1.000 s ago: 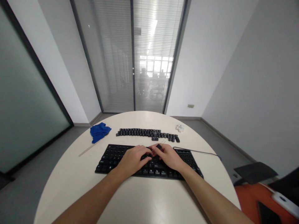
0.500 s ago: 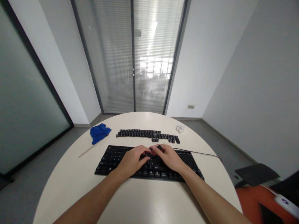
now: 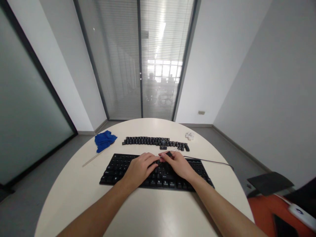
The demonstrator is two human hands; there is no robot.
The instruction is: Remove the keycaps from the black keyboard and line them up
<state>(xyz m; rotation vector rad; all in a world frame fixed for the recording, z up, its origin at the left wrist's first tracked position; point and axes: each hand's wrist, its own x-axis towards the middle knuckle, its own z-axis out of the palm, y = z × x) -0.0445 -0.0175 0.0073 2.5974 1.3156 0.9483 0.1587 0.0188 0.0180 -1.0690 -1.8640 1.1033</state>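
A black keyboard (image 3: 118,169) lies on the round cream table, with bare spots where keycaps are off. Over its middle, my left hand (image 3: 140,168) has thumb and fingers pinched near the other hand; what is between them is too small to name. My right hand (image 3: 176,163) is closed on a small black keycap (image 3: 169,154) and a thin wire tool, whose pale end shows beyond the fingers. The fingertips of both hands nearly meet. Behind the keyboard, loose black keycaps (image 3: 140,140) stand in rows, some stacked out of line toward the right.
A blue cloth (image 3: 105,141) and a thin wooden stick (image 3: 92,159) lie at the table's left. Crumpled white tissue (image 3: 189,136) is at the back right. A black cable (image 3: 212,161) runs off the right edge. An orange chair (image 3: 266,210) stands at the lower right.
The fingers of both hands have shifted slightly over the keyboard, staying close together. The whole view has moved a little.
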